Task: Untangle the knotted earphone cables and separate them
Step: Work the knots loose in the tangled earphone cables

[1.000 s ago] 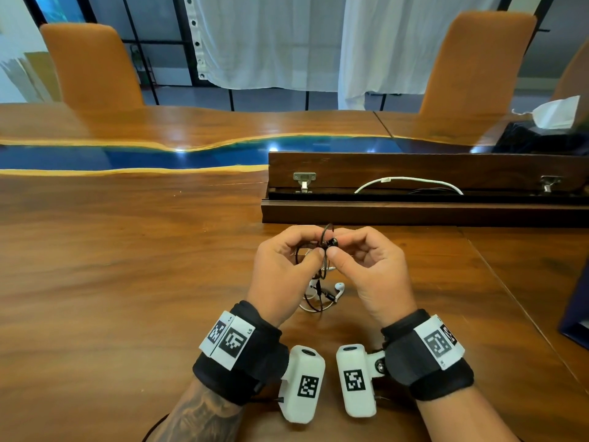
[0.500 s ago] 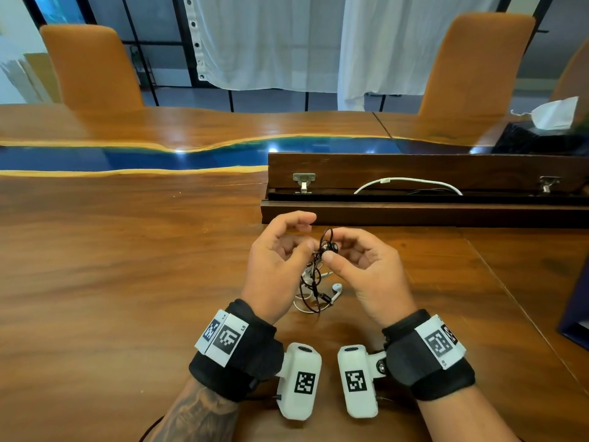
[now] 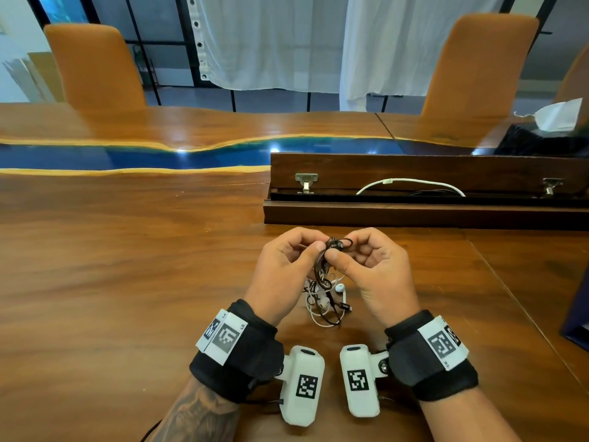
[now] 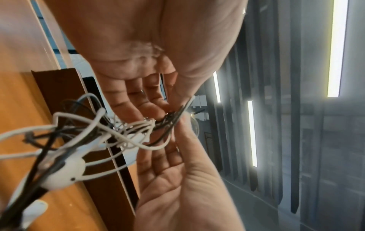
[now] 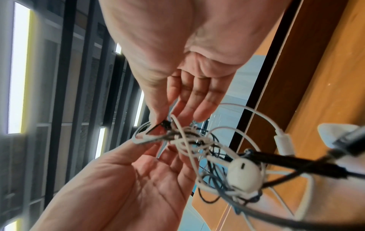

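Observation:
A knotted bundle of black and white earphone cables (image 3: 323, 282) hangs between my hands just above the wooden table (image 3: 127, 282). My left hand (image 3: 314, 250) pinches the top of the bundle from the left. My right hand (image 3: 338, 249) pinches a black loop there from the right, thumb to thumb. A white earbud (image 3: 339, 287) and a black plug (image 3: 345, 306) dangle below. In the left wrist view my left hand (image 4: 169, 116) grips dark strands, with white loops (image 4: 118, 132) and an earbud (image 4: 63, 173) nearer. In the right wrist view my right hand (image 5: 164, 124) nips a black piece beside the earbud (image 5: 245, 173).
A long wooden cable trough (image 3: 414, 215) with its lid raised lies just beyond my hands, a white cable (image 3: 411, 181) inside. Two orange chairs (image 3: 95, 65) stand across the table. A tissue box (image 3: 554, 122) sits far right, and a dark blue object (image 3: 577, 314) at the right edge.
My left index finger, lifted half a second ago, has curled back onto the cables. The bundle now hangs lower between my wrists, showing the black plug.

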Demonstrator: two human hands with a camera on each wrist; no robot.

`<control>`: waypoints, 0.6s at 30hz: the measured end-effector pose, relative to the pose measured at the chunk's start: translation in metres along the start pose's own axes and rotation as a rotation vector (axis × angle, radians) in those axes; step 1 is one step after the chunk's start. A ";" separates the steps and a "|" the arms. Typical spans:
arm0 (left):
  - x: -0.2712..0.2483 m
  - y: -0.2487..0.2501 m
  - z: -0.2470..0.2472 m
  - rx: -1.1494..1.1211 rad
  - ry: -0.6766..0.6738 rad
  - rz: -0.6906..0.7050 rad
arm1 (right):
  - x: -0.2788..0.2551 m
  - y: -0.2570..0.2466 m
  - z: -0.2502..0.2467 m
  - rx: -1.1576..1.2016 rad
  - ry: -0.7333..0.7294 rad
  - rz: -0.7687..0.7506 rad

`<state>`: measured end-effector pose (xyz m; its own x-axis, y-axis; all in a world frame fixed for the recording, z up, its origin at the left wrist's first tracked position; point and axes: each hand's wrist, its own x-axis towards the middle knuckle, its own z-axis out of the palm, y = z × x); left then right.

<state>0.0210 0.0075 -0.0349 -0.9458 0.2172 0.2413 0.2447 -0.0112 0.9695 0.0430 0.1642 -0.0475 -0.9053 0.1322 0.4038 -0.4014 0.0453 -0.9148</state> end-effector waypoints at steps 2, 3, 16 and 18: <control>-0.001 0.001 0.000 -0.024 -0.018 -0.012 | -0.001 -0.001 0.000 -0.041 -0.015 -0.015; -0.001 0.002 0.000 -0.029 -0.026 -0.022 | -0.001 -0.002 0.000 -0.063 -0.022 -0.030; 0.000 0.003 0.003 -0.061 0.046 -0.047 | -0.004 -0.006 0.008 -0.043 0.069 -0.079; 0.000 0.004 0.004 -0.118 0.062 -0.091 | -0.004 -0.004 0.007 -0.004 0.114 -0.095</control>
<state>0.0229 0.0111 -0.0317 -0.9752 0.1618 0.1508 0.1341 -0.1096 0.9849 0.0470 0.1570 -0.0450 -0.8418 0.2382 0.4844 -0.4834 0.0667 -0.8728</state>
